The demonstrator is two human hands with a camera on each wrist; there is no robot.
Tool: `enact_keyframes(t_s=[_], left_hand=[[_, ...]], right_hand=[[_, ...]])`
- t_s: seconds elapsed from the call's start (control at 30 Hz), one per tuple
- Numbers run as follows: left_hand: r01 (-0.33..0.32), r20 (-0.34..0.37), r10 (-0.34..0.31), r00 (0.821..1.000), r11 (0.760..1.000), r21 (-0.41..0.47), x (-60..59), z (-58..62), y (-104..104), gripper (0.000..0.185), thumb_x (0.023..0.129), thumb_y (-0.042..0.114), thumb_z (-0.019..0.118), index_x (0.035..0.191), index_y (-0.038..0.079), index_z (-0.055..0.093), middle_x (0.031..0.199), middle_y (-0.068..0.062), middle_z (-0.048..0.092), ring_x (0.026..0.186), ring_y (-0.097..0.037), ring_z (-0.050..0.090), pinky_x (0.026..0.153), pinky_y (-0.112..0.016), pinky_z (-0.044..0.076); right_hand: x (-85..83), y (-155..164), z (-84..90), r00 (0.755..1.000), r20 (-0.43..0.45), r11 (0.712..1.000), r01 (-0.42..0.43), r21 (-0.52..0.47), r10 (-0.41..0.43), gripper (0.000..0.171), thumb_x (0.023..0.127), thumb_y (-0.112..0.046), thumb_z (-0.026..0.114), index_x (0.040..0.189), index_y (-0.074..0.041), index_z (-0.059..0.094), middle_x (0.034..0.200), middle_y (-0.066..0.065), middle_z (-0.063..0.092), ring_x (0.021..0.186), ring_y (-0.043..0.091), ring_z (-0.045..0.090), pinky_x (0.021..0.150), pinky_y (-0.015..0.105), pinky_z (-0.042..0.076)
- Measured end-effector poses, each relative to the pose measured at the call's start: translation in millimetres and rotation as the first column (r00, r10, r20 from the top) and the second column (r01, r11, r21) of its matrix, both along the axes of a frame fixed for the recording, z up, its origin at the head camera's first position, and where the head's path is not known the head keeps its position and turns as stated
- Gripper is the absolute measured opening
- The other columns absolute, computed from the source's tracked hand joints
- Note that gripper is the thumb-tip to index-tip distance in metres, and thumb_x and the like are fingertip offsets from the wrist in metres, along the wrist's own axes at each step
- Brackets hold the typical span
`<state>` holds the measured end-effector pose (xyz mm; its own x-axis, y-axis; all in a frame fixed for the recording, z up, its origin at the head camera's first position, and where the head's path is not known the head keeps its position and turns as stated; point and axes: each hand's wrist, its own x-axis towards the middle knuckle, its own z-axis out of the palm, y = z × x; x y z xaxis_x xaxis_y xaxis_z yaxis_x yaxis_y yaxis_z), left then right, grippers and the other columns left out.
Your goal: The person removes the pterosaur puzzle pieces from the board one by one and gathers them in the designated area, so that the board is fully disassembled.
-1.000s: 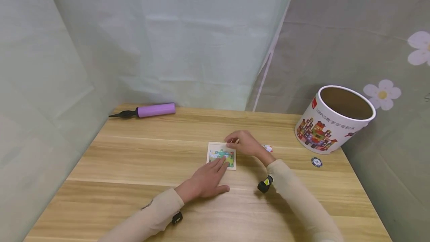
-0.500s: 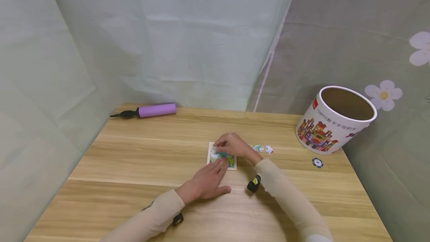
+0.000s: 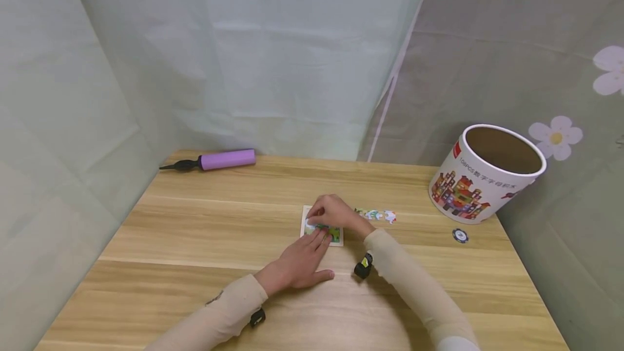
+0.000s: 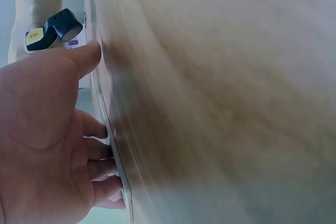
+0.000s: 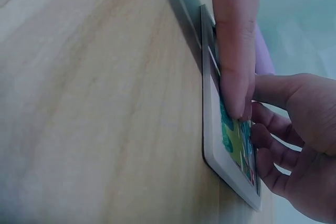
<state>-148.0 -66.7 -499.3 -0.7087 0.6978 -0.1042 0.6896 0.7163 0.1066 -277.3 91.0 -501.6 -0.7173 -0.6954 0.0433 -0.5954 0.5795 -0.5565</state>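
A small jigsaw puzzle in a pale wooden frame (image 3: 338, 242) lies flat on the table, its picture green and blue. My left hand (image 3: 303, 260) rests across its lower part, fingers straight and thumb spread toward the right. In the left wrist view the fingertips of my left hand (image 4: 47, 135) reach over the frame's edge. Over the top left of the puzzle, my right hand (image 3: 336, 214) pinches a puzzle piece between thumb and curled fingers, the piece mostly hidden. The right wrist view shows my right hand (image 5: 310, 124) beside the left fingers, close over the printed picture (image 5: 236, 140).
Several loose puzzle pieces (image 3: 374, 214) lie in a row right of the frame. Farther right are a blue and white poker chip (image 3: 460, 235) and a large printed bucket (image 3: 468, 183). A purple hand pump (image 3: 226, 160) lies at the back left, near the curtain (image 3: 302, 69).
My right hand has moved left, from the frame's top right to its top left, uncovering more of the loose pieces. The left hand has stayed in place on the puzzle.
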Motion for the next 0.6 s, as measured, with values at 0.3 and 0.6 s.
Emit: enact_keyframes(t_s=[0.3, 0.6], left_hand=[[0.002, 0.015, -0.002, 1.0, 1.0, 0.011, 0.0, 1.4, -0.3, 0.082, 0.104, 0.055, 0.048, 0.155, -0.007, 0.035, 0.163, -0.025, 0.029, 0.153, -0.034, 0.028, 0.124, -0.041, 0.027], [-0.015, 0.04, 0.014, 0.999, 0.999, 0.038, 0.3, -0.1, 0.0, 0.083, 0.103, 0.055, 0.05, 0.155, -0.007, 0.034, 0.164, -0.026, 0.027, 0.153, -0.036, 0.026, 0.123, -0.045, 0.028]], right_hand=[[-0.5, -1.6, -5.0, 0.999, 0.031, 1.0, 0.014, -0.021, -0.014, 0.006, 0.09, -0.019, 0.081, 0.093, -0.015, 0.082, 0.087, -0.007, 0.069, 0.078, 0.003, 0.062, 0.07, 0.021, 0.054], [1.4, -2.4, -4.7, 0.999, 0.037, 0.999, 0.016, -0.046, -0.014, 0.004, 0.089, -0.017, 0.081, 0.091, -0.014, 0.079, 0.089, -0.005, 0.069, 0.08, 0.005, 0.063, 0.074, 0.021, 0.054]])
